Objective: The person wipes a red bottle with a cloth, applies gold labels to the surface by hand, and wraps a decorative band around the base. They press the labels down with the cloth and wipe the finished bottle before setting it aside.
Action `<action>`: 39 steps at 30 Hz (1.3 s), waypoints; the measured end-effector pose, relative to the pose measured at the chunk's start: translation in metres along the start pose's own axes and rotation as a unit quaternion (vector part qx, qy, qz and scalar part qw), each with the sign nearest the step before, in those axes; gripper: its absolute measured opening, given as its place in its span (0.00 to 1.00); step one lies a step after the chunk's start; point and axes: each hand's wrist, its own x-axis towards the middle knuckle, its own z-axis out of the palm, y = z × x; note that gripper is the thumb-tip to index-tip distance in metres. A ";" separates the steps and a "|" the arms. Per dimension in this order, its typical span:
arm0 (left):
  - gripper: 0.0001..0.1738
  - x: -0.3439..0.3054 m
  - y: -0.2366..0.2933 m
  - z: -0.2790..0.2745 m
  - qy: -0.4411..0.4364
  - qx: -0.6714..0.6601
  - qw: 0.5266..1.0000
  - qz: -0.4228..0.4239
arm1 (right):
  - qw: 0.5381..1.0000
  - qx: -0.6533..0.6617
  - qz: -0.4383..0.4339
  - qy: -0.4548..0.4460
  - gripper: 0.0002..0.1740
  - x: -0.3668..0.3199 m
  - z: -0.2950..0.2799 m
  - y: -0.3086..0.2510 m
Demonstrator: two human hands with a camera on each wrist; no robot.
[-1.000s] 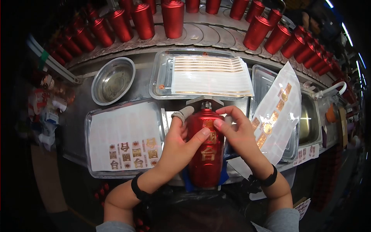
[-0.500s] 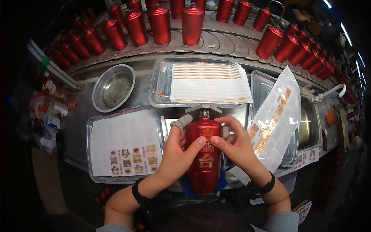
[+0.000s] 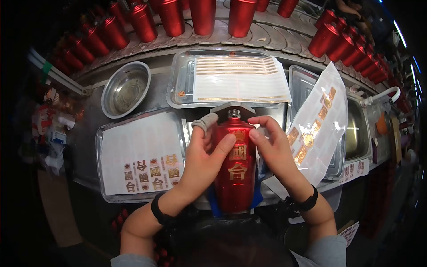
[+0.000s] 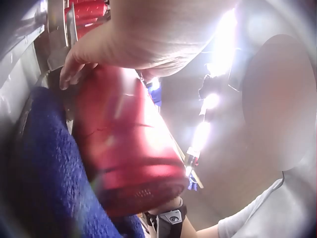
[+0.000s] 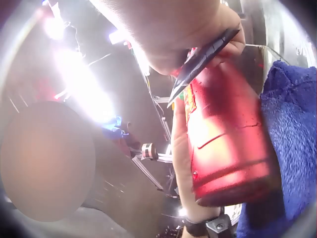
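Note:
A red bottle (image 3: 236,191) with gold characters and a round gold emblem stands between the hands, its neck against a metal bracket (image 3: 218,107). The left hand (image 3: 198,160), one finger wrapped in a pale cover, holds the bottle's left side, its thumb on the front beside the emblem. On the other side, the right hand (image 3: 278,149) grips the upper edge with thumb and index finger. Both wrist views show a hand over the bottle's upper part: the left hand (image 4: 148,37) and the right hand (image 5: 188,34). Blue cloth (image 4: 54,153) lies beside the bottle.
A tray (image 3: 98,173) with a gold-character sheet lies left, a striped sheet (image 3: 240,84) behind, and a clear gold-label sheet (image 3: 318,133) right. A metal bowl (image 3: 126,91) stands back left. Red bottles (image 3: 203,18) line the conveyor; a sink (image 3: 356,133) is right.
The thumbs have parted from the middle of the bottle's front, uncovering the upper large character. The right thumb has shifted outward to the edge. Bottles on the conveyor have moved right.

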 end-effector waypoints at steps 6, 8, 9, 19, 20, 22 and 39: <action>0.46 -0.035 -0.015 -0.018 -0.071 -0.001 0.997 -0.015 | 0.989 0.085 0.108 -0.051 0.24 -0.040 -0.013 0.021; 0.48 -0.040 -0.018 -0.018 -0.088 0.057 0.994 -0.005 | 0.988 0.109 0.091 -0.057 0.25 -0.046 -0.006 0.024; 0.50 -0.040 -0.016 -0.018 -0.086 0.046 0.995 -0.029 | 0.988 0.111 0.089 -0.060 0.26 -0.046 -0.005 0.024; 0.49 -0.041 -0.021 -0.019 -0.093 0.066 0.993 0.003 | 0.998 0.039 0.044 -0.038 0.27 -0.046 -0.002 0.028; 0.48 -0.041 -0.021 -0.019 -0.096 0.075 0.993 0.003 | 0.998 0.031 0.037 -0.033 0.27 -0.046 0.000 0.029; 0.47 -0.042 -0.022 -0.016 -0.089 0.088 0.992 0.007 | 0.999 0.050 0.013 -0.015 0.27 -0.045 0.007 0.028; 0.50 -0.041 -0.016 -0.018 -0.093 0.078 0.992 -0.013 | 0.995 0.092 0.033 -0.037 0.31 -0.047 0.004 0.028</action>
